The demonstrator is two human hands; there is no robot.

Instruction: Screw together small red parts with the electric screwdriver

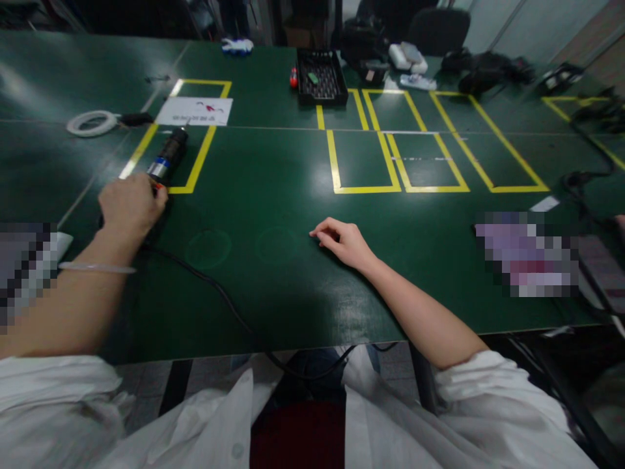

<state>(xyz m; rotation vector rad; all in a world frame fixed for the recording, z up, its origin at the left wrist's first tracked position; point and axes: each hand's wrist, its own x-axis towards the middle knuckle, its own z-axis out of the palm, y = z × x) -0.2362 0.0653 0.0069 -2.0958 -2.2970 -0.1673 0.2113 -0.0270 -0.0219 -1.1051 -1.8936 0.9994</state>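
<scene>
electric screwdriver (168, 156) held by left hand (131, 205)

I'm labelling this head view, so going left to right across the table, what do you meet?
White coiled ring → left hand → cylindrical power tool → right hand → black tray → white blocks → black gear.

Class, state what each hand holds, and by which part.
The left hand grips the near end of the corded tool; the right hand holds nothing.
</scene>
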